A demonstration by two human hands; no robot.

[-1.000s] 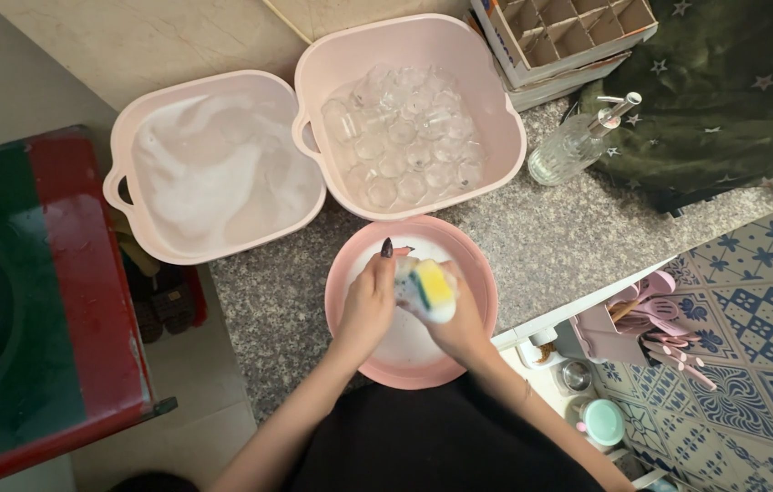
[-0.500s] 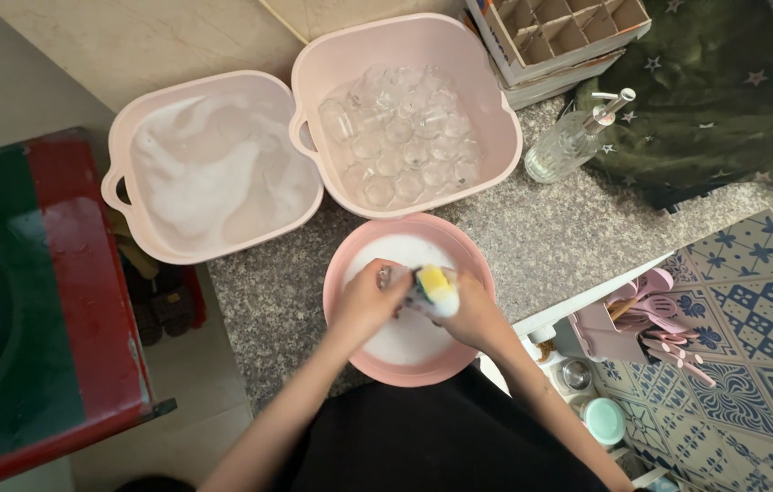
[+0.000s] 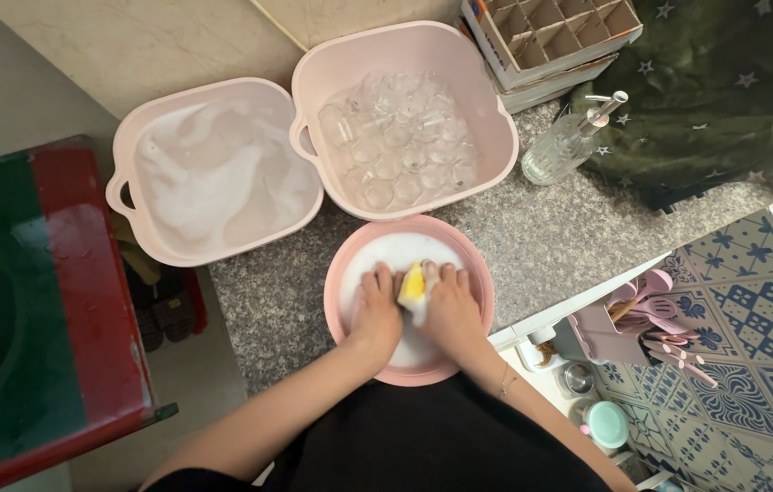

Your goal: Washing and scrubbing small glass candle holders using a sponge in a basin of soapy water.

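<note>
pink round basin (image 3: 477,273) at the counter's near edge, both our hands in its suds

our left hand (image 3: 375,310) and right hand (image 3: 450,308) lie side by side in the foamy water, fingers curled and pressed onto a yellow sponge (image 3: 413,286) held between them; whether anything else is clamped under the foam we cannot tell; behind the basin, toward the counter's far edge, a square pink tub (image 3: 486,109) holds clear glasses (image 3: 395,137) in water; touching its left side, a second pink tub (image 3: 145,137) of soapy water juts over the counter's left edge; a glass pump bottle (image 3: 568,146) stands just right of the glasses' tub; a cardboard divider box (image 3: 550,32) sits at the far right corner
</note>
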